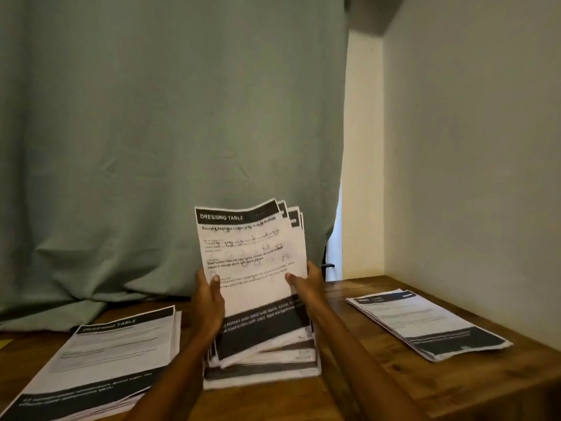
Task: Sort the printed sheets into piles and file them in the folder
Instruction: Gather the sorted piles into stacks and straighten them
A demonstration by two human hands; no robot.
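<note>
1. At the centre of the wooden table (379, 369), toward six o'clock of the view, both hands raise a fanned bundle of printed sheets (252, 262), tilted nearly upright with its lower edge resting on the stack below
2. Left hand (209, 305) grasps the bundle's left edge at about nine o'clock of the sheets, thumb laid across the front page and fingers behind
3. Right hand (306, 284) grasps the right edge at about three o'clock of the sheets, thumb on the front and fingers wrapped round the back
4. Front page of the bundle carries a dark header band reading "DRESSING TABLE", blocks of text beneath and a dark footer band; the corners of several more sheets peek out behind it toward one o'clock
5. Under the bundle, at six o'clock of it, lies the middle stack (264, 369), its sheets loosely squared and some edges sticking out
6. At eight o'clock of the bundle, well apart from it, the left pile (106, 360) lies flat; its top page shows the same header words, blurred
7. At four o'clock of the bundle, near the table's right edge, the right pile (425, 323) lies flat and slightly fanned, its print too small to read
8. Behind the table, from nine to twelve o'clock, hangs a green curtain (170, 132), its hem bunched on the tabletop; a pale wall (470, 147) stands at two o'clock
</note>
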